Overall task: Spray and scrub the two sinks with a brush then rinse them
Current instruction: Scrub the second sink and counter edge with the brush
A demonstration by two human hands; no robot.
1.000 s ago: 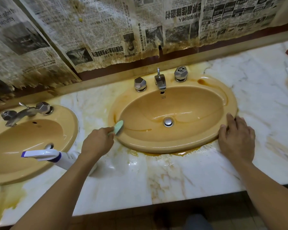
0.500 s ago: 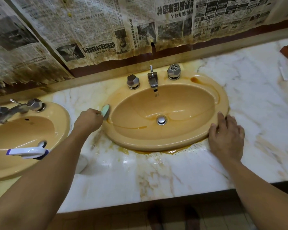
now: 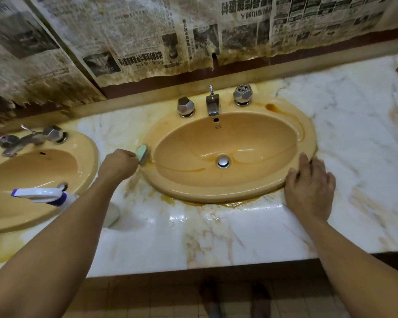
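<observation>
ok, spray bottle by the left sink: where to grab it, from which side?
Likely the neck of the spray bottle, under its purple collar: a narrow part. Its nozzle points left over the left sink, so come from the right, behind the trigger head. The left hand grips the brush and its forearm hides the bottle's body.
</observation>
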